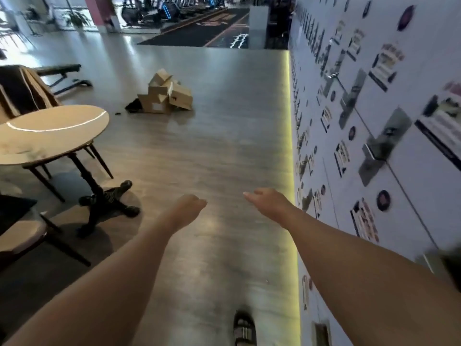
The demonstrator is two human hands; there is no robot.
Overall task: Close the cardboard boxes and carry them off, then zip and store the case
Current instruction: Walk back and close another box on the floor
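**Boxes piled far down the floor, both hands empty**

Boxes lie in a loose heap on the floor, far ahead and a little left of centre, well apart from both hands. Several are tipped at angles against each other, and at least one has its flaps standing open. A dark thing lies on the floor touching the left side of the heap; whether it is the case cannot be told.

Neither grip has hold of anything. The left hand is stretched forward with its fingers curled in on themselves, nothing between them. The right hand reaches forward beside it, fingers fairly straight and pointing left, also empty. Both bare forearms run back toward the near edge of the view.

Below the right arm, at the near edge, a foot in a dark strapped sandal stands on the floor.

On the left stands a round table on a black pedestal base, with chairs around it and a brown cloth draped behind it. Along the right runs a white wall of lockers with stickers and metal handles, a strip of yellow-green light glowing at its foot. Far off are a dark mat and exercise machines, blurred.
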